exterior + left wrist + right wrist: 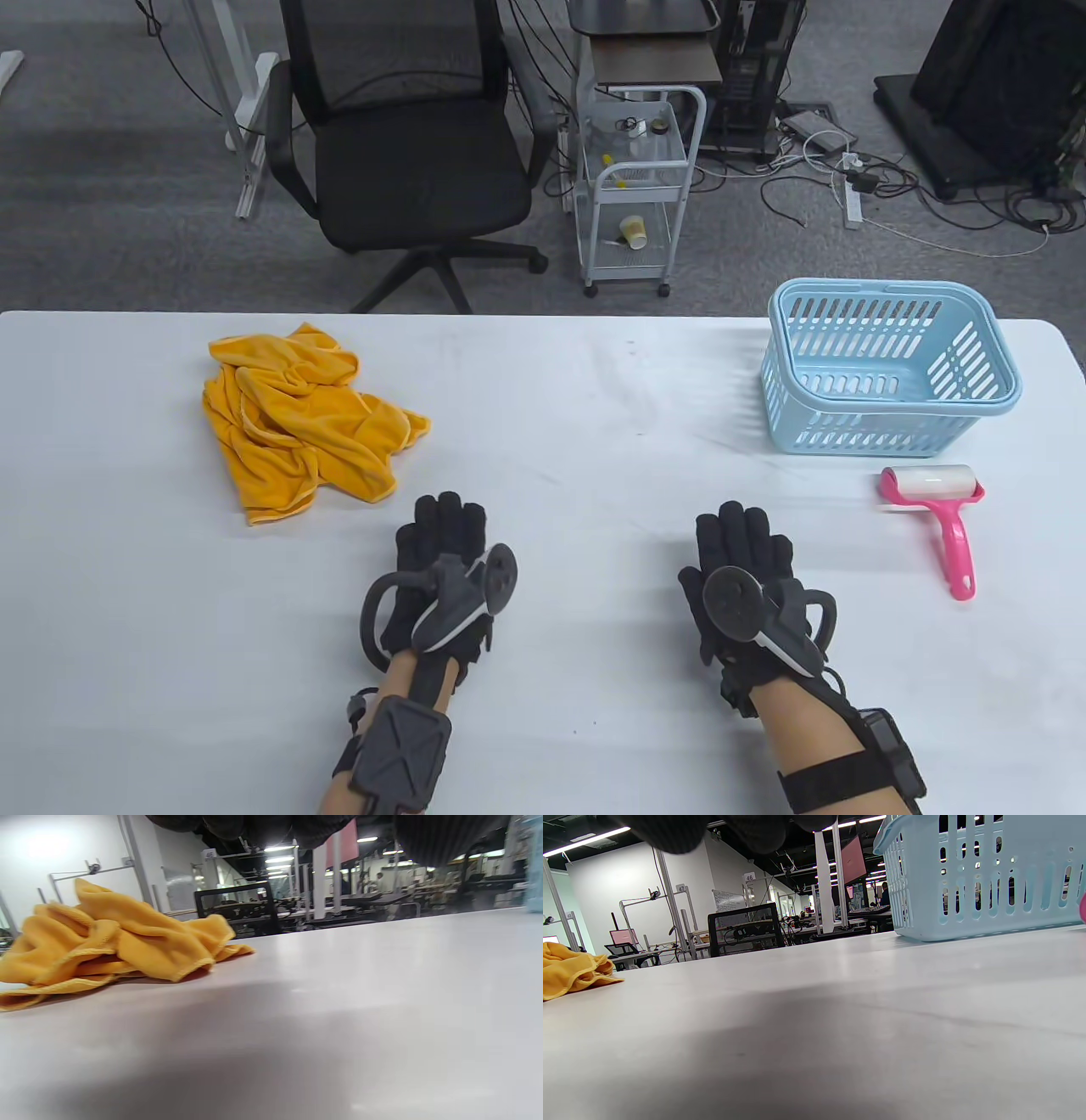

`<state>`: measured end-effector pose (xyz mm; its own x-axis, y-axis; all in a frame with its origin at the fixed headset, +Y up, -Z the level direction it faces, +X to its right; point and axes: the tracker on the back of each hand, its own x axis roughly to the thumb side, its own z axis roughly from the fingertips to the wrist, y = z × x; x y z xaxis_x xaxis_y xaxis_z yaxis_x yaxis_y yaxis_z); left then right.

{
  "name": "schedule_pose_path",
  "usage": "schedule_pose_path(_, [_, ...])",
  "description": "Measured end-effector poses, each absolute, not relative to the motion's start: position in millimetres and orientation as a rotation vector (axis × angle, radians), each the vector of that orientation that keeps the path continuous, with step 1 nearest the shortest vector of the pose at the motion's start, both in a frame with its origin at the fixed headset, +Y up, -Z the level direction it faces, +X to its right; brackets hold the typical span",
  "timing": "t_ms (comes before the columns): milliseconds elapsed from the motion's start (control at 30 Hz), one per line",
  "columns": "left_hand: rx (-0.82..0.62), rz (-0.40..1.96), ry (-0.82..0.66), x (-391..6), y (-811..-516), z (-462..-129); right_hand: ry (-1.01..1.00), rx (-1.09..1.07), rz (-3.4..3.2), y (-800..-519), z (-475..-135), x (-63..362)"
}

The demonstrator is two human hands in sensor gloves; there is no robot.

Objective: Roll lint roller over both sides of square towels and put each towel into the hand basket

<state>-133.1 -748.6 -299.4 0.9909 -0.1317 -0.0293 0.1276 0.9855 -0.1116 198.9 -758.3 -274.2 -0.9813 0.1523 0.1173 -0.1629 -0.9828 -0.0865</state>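
A crumpled pile of yellow towels (297,420) lies on the left of the white table (577,399); it also shows in the left wrist view as yellow towels (110,942) and at the left edge of the right wrist view as yellow towels (568,969). A light blue hand basket (889,365) stands at the right, empty, seen close as the basket (980,878). In front of it lies a pink lint roller (942,518) with a white roll. My left hand (450,543) and right hand (742,552) lie flat on the table near the front, fingers straight, holding nothing.
Beyond the table's far edge stand a black office chair (407,144) and a white wheeled cart (636,178). Cables and a power strip lie on the floor at the back right.
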Motion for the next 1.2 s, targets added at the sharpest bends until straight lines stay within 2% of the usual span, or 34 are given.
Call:
schedule_pose_path(200, [-0.165, -0.072, 0.226, -193, -746, -357, -0.116, 0.155, 2.958, -760, -275, 205])
schedule_pose_path(500, [-0.230, -0.058, 0.342, -228, -769, -407, -0.122, 0.164, 2.919, -758, -277, 205])
schedule_pose_path(733, [-0.259, -0.124, 0.387, -235, -785, -419, -0.106, 0.160, 2.908, -760, -279, 205])
schedule_pose_path(1200, [-0.123, -0.331, 0.359, -244, -771, -424, -0.048, 0.166, 2.901, -765, -279, 207])
